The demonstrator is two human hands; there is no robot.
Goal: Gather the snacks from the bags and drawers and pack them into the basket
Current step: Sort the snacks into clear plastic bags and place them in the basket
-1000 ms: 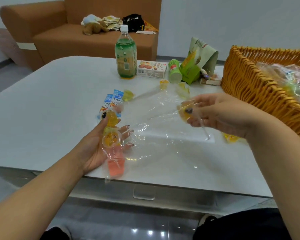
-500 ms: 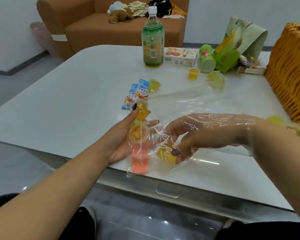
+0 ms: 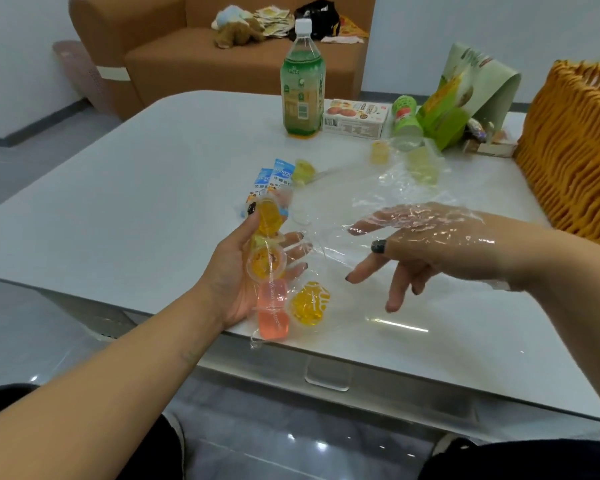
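L hand (image 3: 238, 275), palm up over the near edge of the white glossy desk (image 3: 118, 216), fingers curled round a row of small clear-plastic jelly cups (image 3: 267, 261) (orange, yellow, pink) through a crinkled clear plastic bag (image 3: 329, 251); thumb pressed on the top orange cup. One round yellow jelly cup (image 3: 310, 304) sits in the bag just beside the pink one, near the desk edge. R hand (image 3: 426, 251) is inside the bag w/ film draped over its back and wrist, fingers spread and relaxed, pointing down-left, gripping nothing. Loose on the desk beyond: pale yellow jelly cups (image 3: 421, 164) under the bag's far end, another yellow-green one (image 3: 303, 171) next to two blue-and-white snack sachets (image 3: 274, 178). Further back: tall green drink bottle w/ white cap (image 3: 302, 95), upright; white printed snack box (image 3: 355, 117) beside it; green cylindrical cup (image 3: 406, 121) on its side; green paper bag (image 3: 465, 95). Orange woven wicker basket (image 3: 568, 147) at far R on the desk, contents not visible. Brown sofa (image 3: 187, 53) behind w/ a plush toy (image 3: 236, 27).
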